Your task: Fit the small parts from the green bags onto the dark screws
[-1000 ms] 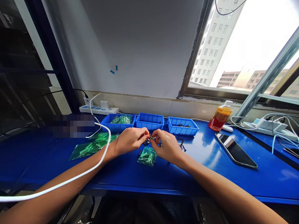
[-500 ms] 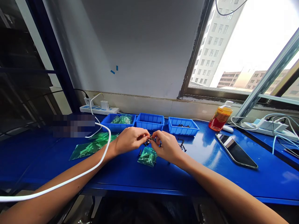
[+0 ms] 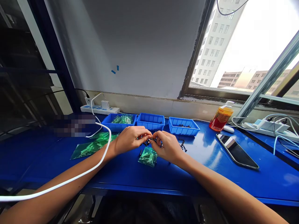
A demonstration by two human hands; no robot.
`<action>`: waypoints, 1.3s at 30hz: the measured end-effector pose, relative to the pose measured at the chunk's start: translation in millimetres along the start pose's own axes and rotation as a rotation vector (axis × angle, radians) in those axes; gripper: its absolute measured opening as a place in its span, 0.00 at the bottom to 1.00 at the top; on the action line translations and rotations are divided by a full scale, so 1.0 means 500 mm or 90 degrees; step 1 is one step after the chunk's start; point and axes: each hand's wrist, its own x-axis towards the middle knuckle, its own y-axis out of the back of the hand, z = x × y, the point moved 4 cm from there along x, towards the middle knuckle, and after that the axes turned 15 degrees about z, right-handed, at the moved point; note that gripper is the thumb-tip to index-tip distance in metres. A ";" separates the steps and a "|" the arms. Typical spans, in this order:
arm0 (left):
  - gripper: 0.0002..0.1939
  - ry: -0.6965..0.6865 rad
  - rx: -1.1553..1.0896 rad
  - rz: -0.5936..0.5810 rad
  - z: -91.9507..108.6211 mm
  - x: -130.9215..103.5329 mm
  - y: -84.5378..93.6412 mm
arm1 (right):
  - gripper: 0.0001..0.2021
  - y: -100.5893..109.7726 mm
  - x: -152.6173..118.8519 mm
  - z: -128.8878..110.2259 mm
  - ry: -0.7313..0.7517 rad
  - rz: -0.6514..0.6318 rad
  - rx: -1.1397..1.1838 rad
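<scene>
Fingertips of my left hand (image 3: 132,137) and my right hand (image 3: 168,147) meet in a pinch above the blue table. Small dark, shiny parts show around the fingertips, too small to tell what is gripped and what lies behind. Right by the hands, a little nearer to me, lies a small green plastic bag (image 3: 149,156) with pale strip-like pieces inside. Loose black screws (image 3: 183,146) are scattered to the right of my right hand, partly hidden by it. More green bags (image 3: 93,147) lie left of my left hand, beyond the forearm.
Three blue bins stand along the back: the left bin (image 3: 116,127) holds green bags, then a middle bin (image 3: 150,125), and a right bin (image 3: 183,131) with dark small parts. A white cable (image 3: 106,152) crosses my left forearm. A phone (image 3: 237,151) and a drink bottle (image 3: 220,117) are at right.
Both hands stay joined at the same spot, with only slight finger movement. The whole view has shifted a few pixels; nothing on the table has visibly moved.
</scene>
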 end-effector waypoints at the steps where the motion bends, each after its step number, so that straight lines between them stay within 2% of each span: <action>1: 0.11 0.009 0.004 0.001 -0.001 0.000 -0.001 | 0.05 0.000 0.000 0.000 -0.003 0.002 0.002; 9: 0.09 0.050 0.018 0.017 -0.008 -0.001 -0.001 | 0.05 -0.002 -0.001 0.002 -0.004 0.007 -0.021; 16: 0.08 0.038 0.018 -0.038 -0.009 0.002 -0.004 | 0.04 -0.009 -0.004 0.000 -0.003 -0.040 -0.049; 20: 0.08 0.044 0.025 -0.031 -0.010 0.002 -0.003 | 0.04 -0.010 -0.004 0.001 -0.011 -0.059 -0.058; 39: 0.09 0.035 0.023 -0.040 -0.004 0.000 -0.003 | 0.05 -0.008 -0.003 0.000 -0.007 -0.049 -0.054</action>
